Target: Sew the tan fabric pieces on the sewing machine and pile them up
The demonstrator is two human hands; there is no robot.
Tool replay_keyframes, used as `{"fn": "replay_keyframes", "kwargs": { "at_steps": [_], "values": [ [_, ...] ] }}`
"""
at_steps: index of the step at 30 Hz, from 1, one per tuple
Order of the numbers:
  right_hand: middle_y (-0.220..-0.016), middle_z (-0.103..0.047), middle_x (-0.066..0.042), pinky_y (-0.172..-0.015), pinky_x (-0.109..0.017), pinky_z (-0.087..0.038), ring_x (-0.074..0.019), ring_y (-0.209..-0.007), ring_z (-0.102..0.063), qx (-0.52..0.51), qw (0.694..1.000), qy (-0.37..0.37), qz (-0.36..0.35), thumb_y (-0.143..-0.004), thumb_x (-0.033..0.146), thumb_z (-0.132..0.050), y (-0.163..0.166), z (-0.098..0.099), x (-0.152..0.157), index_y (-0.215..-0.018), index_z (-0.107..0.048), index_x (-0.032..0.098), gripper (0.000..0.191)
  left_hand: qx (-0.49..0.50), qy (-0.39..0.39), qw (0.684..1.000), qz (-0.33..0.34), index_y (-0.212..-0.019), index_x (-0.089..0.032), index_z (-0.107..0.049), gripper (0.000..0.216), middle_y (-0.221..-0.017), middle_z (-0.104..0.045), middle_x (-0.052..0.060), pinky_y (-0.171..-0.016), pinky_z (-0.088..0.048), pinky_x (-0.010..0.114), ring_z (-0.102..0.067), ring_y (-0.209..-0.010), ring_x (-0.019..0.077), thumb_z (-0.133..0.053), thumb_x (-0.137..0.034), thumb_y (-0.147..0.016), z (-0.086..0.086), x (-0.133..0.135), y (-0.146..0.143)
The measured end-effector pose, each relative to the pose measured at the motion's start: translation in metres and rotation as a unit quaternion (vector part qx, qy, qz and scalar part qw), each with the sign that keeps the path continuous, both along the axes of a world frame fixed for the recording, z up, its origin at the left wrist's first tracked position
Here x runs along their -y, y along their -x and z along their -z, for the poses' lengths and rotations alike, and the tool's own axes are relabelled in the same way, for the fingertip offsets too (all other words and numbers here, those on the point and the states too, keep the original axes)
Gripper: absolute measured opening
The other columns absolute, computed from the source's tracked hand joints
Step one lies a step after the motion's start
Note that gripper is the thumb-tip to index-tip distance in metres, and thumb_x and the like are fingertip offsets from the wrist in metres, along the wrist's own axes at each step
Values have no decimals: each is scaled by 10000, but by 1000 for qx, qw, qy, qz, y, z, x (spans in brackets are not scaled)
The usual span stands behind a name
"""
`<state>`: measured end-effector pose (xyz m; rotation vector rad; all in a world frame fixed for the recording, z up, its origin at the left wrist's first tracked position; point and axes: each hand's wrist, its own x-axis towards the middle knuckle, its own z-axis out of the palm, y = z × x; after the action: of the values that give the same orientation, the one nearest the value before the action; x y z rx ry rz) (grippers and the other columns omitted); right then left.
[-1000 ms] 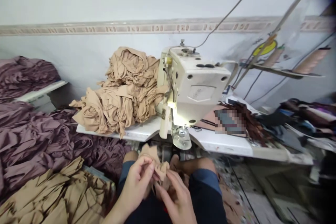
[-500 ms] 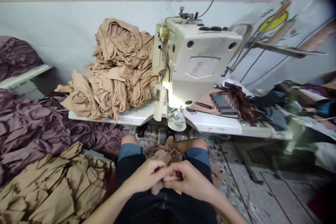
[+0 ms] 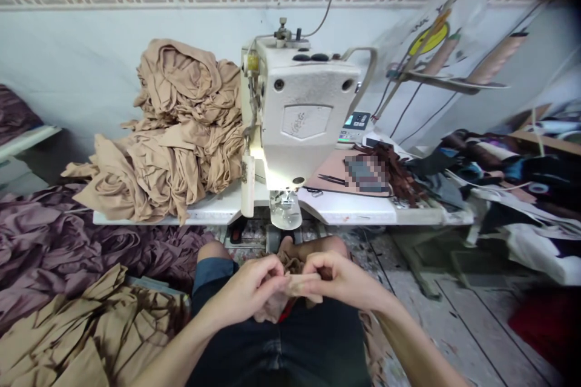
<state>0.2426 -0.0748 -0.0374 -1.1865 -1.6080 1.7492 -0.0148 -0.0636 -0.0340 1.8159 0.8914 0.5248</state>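
1. Tan cloth piece (image 3: 303,284): it is stretched between the two hands, above the person's lap and in front of the sewing machine (image 3: 304,109), well apart from its needle area.
2. The left hand (image 3: 249,290) pinches the cloth's left end between thumb and fingertips, the other fingers curled inward.
3. The right hand (image 3: 347,281) pinches the other end between thumb and forefinger; its remaining fingers are bent, their exact contact hard to tell.
4. More crumpled tan fabric hangs below the hands, against the dark shorts (image 3: 276,351), with a small red patch showing beside it.
5. The machine's lamp is lit, and its head stands over a white table (image 3: 363,214).
6. On that table, left of the machine, sits a tall tan fabric pile (image 3: 181,133).
7. To the right lie a dark slender tool (image 3: 331,179), a pixelated item (image 3: 367,173) and dark brown strips (image 3: 397,175).
8. Purple fabric (image 3: 45,248) spreads at left, behind a brownish-tan heap (image 3: 82,338) nearer the person.
9. Pinkish thread cones (image 3: 498,59) stand on a rack at upper right.
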Motion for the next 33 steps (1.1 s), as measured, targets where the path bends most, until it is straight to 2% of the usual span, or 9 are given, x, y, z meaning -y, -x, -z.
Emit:
{"fn": "replay_keyframes", "kwargs": {
  "at_steps": [5, 7, 10, 14, 18, 21, 25, 30, 33],
  "values": [
    [-666, -657, -9, -569, -268, -352, -144, -607, -524, 25, 992, -63, 107, -900, 534, -792, 2, 11, 1, -779, -769, 153, 401, 47, 15, 994, -94, -1149, -172, -736, 257, -741, -607, -30, -576, -404, 214, -534, -622, 124, -672, -394, -1038, 27, 6, 7],
    [-708, -685, -19, -595, -277, -368, -159, -649, -559, 56, 985, -107, 126, -931, 470, -770, 6, 10, 6, -787, -781, 159, 343, 49, -39, 994, -86, -1267, -192, -773, 288, -797, -698, 8, -649, -489, 231, -633, -687, 150, -657, -354, -1058, 32, 6, 12],
    [-745, -706, -26, -642, -287, -395, -174, -703, -610, 103, 962, -210, 138, -993, 393, -728, 13, 1, 14, -782, -782, 178, 306, 47, -164, 984, -59, -1232, -204, -817, 282, -972, -805, 81, -790, -566, 266, -742, -850, 194, -573, -275, -1111, 32, 2, 20],
    [-693, -655, -11, -614, -292, -376, -157, -644, -574, 147, 914, -348, 150, -1067, 338, -659, 23, -15, 21, -806, -780, 190, 323, 33, -313, 947, -60, -1231, -166, -792, 338, -822, -737, 70, -663, -533, 241, -682, -693, 168, -475, -249, -1149, 34, 0, 23],
    [-697, -664, -9, -607, -294, -380, -148, -614, -571, 148, 884, -406, 178, -1068, 312, -663, 27, -26, 15, -855, -803, 189, 283, 60, -321, 941, -85, -1194, -160, -775, 322, -858, -750, 81, -694, -537, 247, -700, -733, 177, -469, -248, -1149, 27, -2, 17],
    [-676, -676, -9, -596, -293, -383, -147, -595, -566, 135, 883, -393, 220, -1026, 317, -701, 28, -33, 3, -822, -819, 185, 271, 84, -216, 968, -95, -1087, -170, -786, 308, -936, -798, 85, -780, -551, 257, -741, -826, 196, -498, -266, -1134, 9, -11, 12],
    [-716, -746, -37, -628, -289, -442, -179, -656, -618, 79, 910, -305, 271, -943, 410, -759, 26, -34, -21, -772, -816, 169, 301, 103, -94, 985, -106, -976, -164, -792, 339, -915, -800, 59, -795, -533, 258, -729, -850, 209, -537, -347, -1103, -16, -33, 7],
    [-593, -620, -5, -540, -279, -372, -154, -573, -497, 24, 934, -186, 304, -816, 592, -844, 23, -24, -43, -694, -764, 149, 467, 72, -53, 986, -142, -847, -156, -769, 414, -796, -731, 31, -713, -467, 266, -647, -759, 195, -581, -466, -1049, -29, -53, 3],
    [-582, -560, 12, -544, -281, -362, -145, -570, -454, 2, 929, -178, 325, -783, 638, -858, 23, -20, -48, -664, -728, 157, 513, 37, -57, 977, -204, -747, -168, -703, 403, -637, -579, -18, -631, -387, 260, -542, -640, 161, -634, -488, -982, -33, -59, -2]
  ]
}}
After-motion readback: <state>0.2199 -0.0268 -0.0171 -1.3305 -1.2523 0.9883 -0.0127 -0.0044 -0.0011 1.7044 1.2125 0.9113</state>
